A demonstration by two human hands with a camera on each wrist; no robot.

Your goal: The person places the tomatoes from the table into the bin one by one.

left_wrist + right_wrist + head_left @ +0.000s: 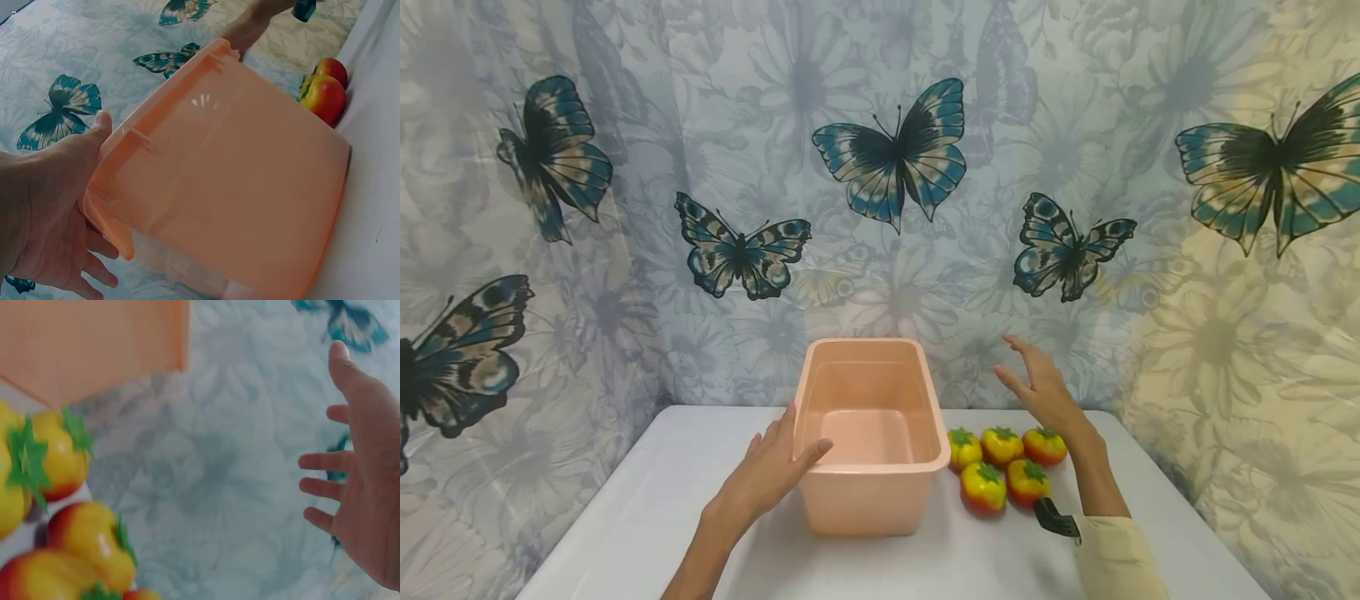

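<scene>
A peach-coloured plastic bin [871, 500] stands on the table; its inside shows bare in the head view. My left hand [767, 467] is at the bin's left rim. In the left wrist view the thumb lies along the rim of the bin [219, 169], and the spread fingers of the left hand [56, 206] are below it. Raised behind the fruits, to the right of the bin, my right hand [1040, 387] holds nothing, its thumb and fingers apart. Several yellow-red persimmons [983, 488] with green leafy tops sit beside the bin; in the right wrist view, persimmons [94, 540] lie left of the hand.
A white table [647, 508] carries everything. Behind it and on both sides hangs a floral cloth [902, 283] with printed butterflies. A black strap piece [1056, 518] sits by the right sleeve [1116, 554], close to the front persimmons.
</scene>
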